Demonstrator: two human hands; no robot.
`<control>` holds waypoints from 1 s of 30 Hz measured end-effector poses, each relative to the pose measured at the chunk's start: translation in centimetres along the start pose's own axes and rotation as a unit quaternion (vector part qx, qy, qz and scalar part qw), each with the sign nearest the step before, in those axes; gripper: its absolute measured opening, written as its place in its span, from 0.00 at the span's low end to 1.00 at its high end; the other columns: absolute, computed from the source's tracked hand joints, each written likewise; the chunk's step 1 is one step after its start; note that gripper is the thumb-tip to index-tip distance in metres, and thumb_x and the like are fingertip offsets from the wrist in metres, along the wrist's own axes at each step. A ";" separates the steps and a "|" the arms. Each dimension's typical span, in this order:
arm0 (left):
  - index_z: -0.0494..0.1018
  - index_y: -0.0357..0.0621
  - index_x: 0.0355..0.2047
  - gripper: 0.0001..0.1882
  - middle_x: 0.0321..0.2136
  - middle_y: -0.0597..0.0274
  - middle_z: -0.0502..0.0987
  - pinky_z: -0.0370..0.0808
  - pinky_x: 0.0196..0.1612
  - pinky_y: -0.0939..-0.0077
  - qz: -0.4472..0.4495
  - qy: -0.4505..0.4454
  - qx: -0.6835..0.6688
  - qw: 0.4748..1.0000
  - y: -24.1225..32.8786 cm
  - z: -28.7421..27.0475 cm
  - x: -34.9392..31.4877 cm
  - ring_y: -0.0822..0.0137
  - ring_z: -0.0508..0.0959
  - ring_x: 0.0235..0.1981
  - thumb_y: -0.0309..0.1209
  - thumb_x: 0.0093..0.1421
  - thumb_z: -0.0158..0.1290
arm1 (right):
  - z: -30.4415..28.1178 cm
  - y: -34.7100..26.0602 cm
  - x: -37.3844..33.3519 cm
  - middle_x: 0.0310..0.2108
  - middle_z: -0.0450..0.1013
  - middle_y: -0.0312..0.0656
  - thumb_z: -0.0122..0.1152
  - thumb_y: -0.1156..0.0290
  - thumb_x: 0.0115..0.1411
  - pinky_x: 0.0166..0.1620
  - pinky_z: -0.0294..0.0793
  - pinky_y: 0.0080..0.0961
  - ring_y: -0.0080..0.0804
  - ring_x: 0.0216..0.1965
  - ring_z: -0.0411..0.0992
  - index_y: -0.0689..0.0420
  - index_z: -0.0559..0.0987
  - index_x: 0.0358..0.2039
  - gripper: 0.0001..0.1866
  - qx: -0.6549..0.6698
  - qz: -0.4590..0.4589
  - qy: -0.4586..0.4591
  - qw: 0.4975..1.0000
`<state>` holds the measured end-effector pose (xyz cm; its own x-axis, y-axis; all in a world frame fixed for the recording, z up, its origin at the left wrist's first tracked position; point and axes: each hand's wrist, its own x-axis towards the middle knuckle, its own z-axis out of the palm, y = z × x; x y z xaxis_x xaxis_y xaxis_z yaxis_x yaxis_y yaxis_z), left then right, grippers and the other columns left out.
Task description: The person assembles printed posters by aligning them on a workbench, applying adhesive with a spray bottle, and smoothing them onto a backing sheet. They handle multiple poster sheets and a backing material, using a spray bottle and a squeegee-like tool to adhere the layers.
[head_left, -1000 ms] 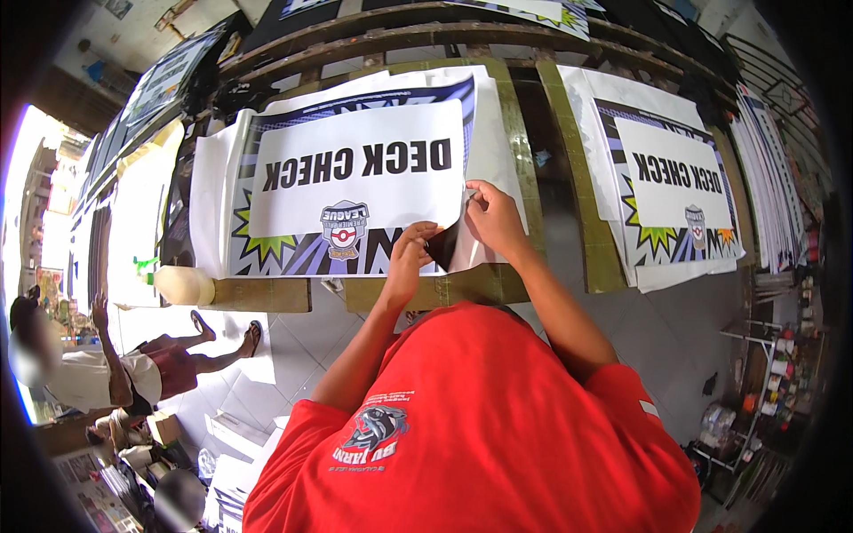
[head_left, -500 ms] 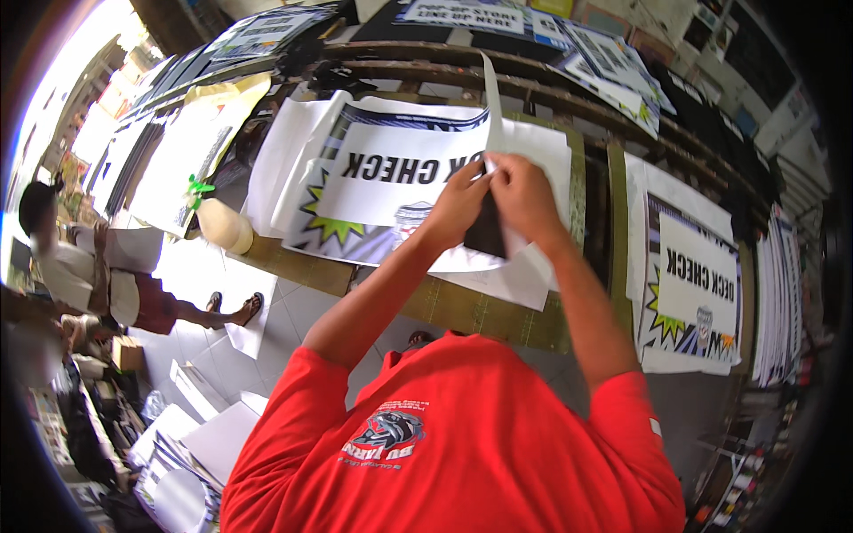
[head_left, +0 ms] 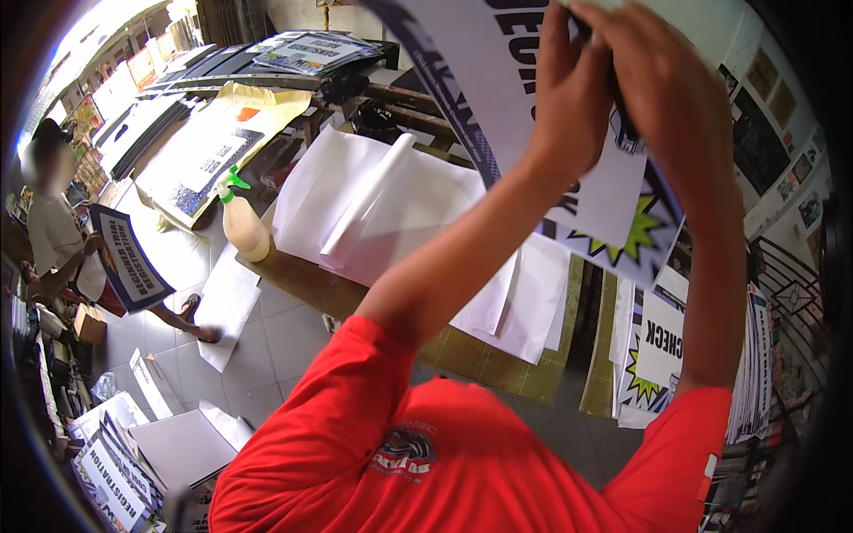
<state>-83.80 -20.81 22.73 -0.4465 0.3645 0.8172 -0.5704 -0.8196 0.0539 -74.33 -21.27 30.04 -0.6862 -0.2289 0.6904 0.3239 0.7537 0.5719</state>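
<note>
Lifted off the bench, a printed poster sheet [head_left: 498,98] with black lettering, a purple patterned border and green starbursts hangs tilted at the upper right. My left hand [head_left: 573,111] grips it, fingers closed near the top. Close beside it, my right hand [head_left: 662,89] is also closed on the sheet. The fingertips reach the frame's upper edge, and a dark strip between the hands is too hidden to name. Below lie blank white sheets [head_left: 426,191], one with a curled fold, on an olive-green cutting mat [head_left: 524,369].
A spray bottle [head_left: 244,229] with a green trigger stands at the mat's left end. Right of the gap lies another printed poster [head_left: 659,342], beside a stack of boards [head_left: 753,364]. At left, a person holds a dark-bordered sign [head_left: 131,258]. Paper [head_left: 229,306] lies on the floor.
Both hands have raised the poster sheet from the bench, up and to the right, uncovering the white sheets. The view has shifted, and the person at left now shows a sign.
</note>
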 end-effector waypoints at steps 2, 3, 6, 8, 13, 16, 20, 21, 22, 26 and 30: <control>0.55 0.48 0.63 0.25 0.55 0.55 0.68 0.72 0.54 0.69 -0.028 0.054 0.058 0.996 2.4 -1.7 -6.4 0.64 0.72 0.54 0.23 0.68 0.45 | -0.2 -4.6 -3.1 0.35 0.71 0.36 0.56 0.71 0.55 0.38 0.76 0.30 0.32 0.36 0.74 0.49 0.77 0.51 0.20 -0.010 -0.015 -0.036 0.999; 0.53 0.47 0.64 0.26 0.56 0.55 0.67 0.70 0.56 0.69 -0.045 0.078 0.123 0.988 2.9 -1.9 -10.1 0.64 0.71 0.56 0.23 0.68 0.46 | -0.8 -6.6 -5.6 0.35 0.71 0.34 0.56 0.71 0.54 0.36 0.74 0.28 0.30 0.34 0.73 0.50 0.77 0.52 0.22 -0.011 -0.016 -0.078 0.997; 0.52 0.38 0.64 0.27 0.60 0.53 0.63 0.63 0.63 0.64 -0.218 0.118 0.213 0.945 4.0 -4.0 -24.6 0.63 0.64 0.61 0.22 0.68 0.47 | -1.4 -11.8 -15.5 0.36 0.71 0.37 0.56 0.71 0.55 0.40 0.74 0.30 0.34 0.36 0.72 0.56 0.77 0.53 0.23 0.124 -0.007 -0.185 0.975; 0.61 0.36 0.57 0.20 0.49 0.57 0.73 0.76 0.49 0.72 -0.413 0.176 0.243 0.860 5.2 -4.5 -31.1 0.69 0.75 0.49 0.22 0.66 0.50 | -2.1 -15.0 -21.5 0.35 0.71 0.37 0.56 0.71 0.54 0.41 0.75 0.31 0.35 0.37 0.72 0.56 0.78 0.51 0.21 0.198 0.034 -0.277 0.940; 0.68 0.32 0.51 0.17 0.47 0.56 0.74 0.76 0.48 0.72 -0.670 0.145 0.203 0.699 8.0 -5.1 -33.6 0.68 0.77 0.46 0.28 0.65 0.52 | -1.4 -19.4 -28.6 0.34 0.72 0.35 0.58 0.73 0.53 0.37 0.74 0.30 0.33 0.35 0.72 0.53 0.80 0.46 0.18 0.289 0.175 -0.322 0.885; 0.69 0.34 0.48 0.13 0.47 0.55 0.73 0.79 0.52 0.65 -0.669 0.328 0.038 0.666 7.0 -6.6 -36.9 0.64 0.76 0.48 0.27 0.65 0.51 | 1.0 -20.9 -32.2 0.33 0.73 0.34 0.57 0.74 0.53 0.37 0.74 0.30 0.32 0.35 0.72 0.52 0.80 0.42 0.15 0.314 0.209 -0.331 0.865; 0.69 0.37 0.43 0.08 0.44 0.57 0.71 0.78 0.53 0.65 -0.655 0.441 -0.018 0.613 6.8 -8.5 -39.1 0.64 0.75 0.46 0.24 0.64 0.49 | 3.6 -23.8 -34.5 0.31 0.72 0.34 0.57 0.75 0.53 0.38 0.76 0.33 0.35 0.36 0.73 0.52 0.79 0.36 0.09 0.325 0.268 -0.345 0.839; 0.68 0.38 0.42 0.07 0.43 0.58 0.70 0.78 0.54 0.64 -0.654 0.453 -0.023 0.606 7.0 -9.0 -39.7 0.64 0.74 0.46 0.23 0.64 0.49 | 4.1 -24.2 -34.5 0.30 0.72 0.36 0.56 0.75 0.54 0.38 0.76 0.34 0.36 0.37 0.73 0.52 0.78 0.36 0.09 0.347 0.282 -0.345 0.826; 0.68 0.39 0.41 0.06 0.42 0.59 0.70 0.78 0.54 0.64 -0.652 0.465 -0.026 0.599 7.2 -9.4 -40.3 0.64 0.74 0.45 0.23 0.64 0.49 | 4.3 -24.7 -34.7 0.30 0.72 0.36 0.56 0.75 0.54 0.38 0.76 0.34 0.37 0.37 0.73 0.52 0.78 0.36 0.09 0.359 0.283 -0.352 0.817; 0.66 0.35 0.47 0.11 0.45 0.54 0.71 0.76 0.56 0.60 -0.685 0.427 -0.035 0.590 8.7 -9.8 -42.1 0.57 0.76 0.48 0.22 0.65 0.47 | 3.7 -25.8 -35.3 0.31 0.73 0.38 0.55 0.77 0.54 0.39 0.75 0.36 0.39 0.37 0.73 0.53 0.79 0.37 0.10 0.400 0.272 -0.371 0.793; 0.62 0.32 0.57 0.19 0.54 0.46 0.70 0.72 0.60 0.55 -0.735 0.331 -0.073 0.588 11.9 -10.0 -43.8 0.51 0.72 0.58 0.29 0.69 0.45 | 0.7 -26.6 -36.7 0.32 0.73 0.39 0.53 0.79 0.53 0.41 0.74 0.38 0.41 0.37 0.73 0.52 0.80 0.37 0.12 0.417 0.283 -0.378 0.776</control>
<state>-77.91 -42.14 -18.17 0.4589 0.7632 -0.4550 -0.7067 0.6239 0.3337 -58.21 -32.48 -10.82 -0.8764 0.4733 0.0886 0.3942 0.8109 -0.4324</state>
